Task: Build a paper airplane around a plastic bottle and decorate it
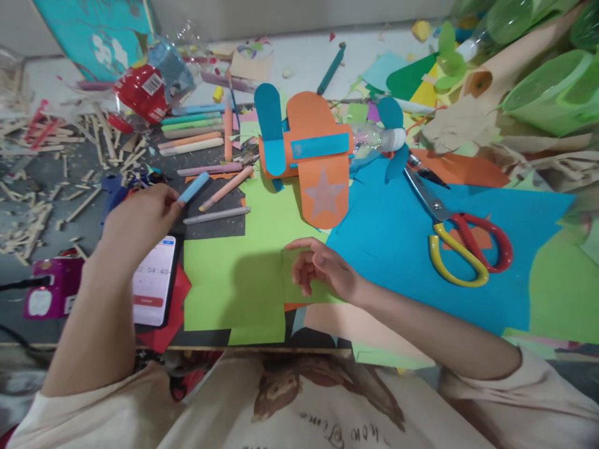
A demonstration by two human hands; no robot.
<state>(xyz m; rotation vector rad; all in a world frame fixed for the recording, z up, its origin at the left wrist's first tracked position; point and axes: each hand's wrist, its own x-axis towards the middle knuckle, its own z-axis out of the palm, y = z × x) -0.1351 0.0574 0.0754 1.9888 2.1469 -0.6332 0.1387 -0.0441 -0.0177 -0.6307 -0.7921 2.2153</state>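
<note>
My left hand (140, 221) is at the left, over the edge of a phone, with one end of a light blue marker (194, 187) pinched between thumb and fingers. Part of those fingers is hidden behind the hand. My right hand (327, 271) hovers at or just over the green paper (215, 274), fingers loosely bent and apart, nothing in them. Beyond it stands a toy plane made from a plastic bottle (369, 143) wrapped in orange paper, with orange wings (322, 193), one bearing a pale star, and blue paper pieces at tail and nose.
Red-and-yellow-handled scissors (437, 212) lie on blue paper (393, 249) at the right. Several markers (191, 134) lie left of the plane. The phone (154, 280) rests near the front edge. Wooden sticks (37, 224) and a purple box (53, 287) occupy the far left; a green basket (552, 93) stands right.
</note>
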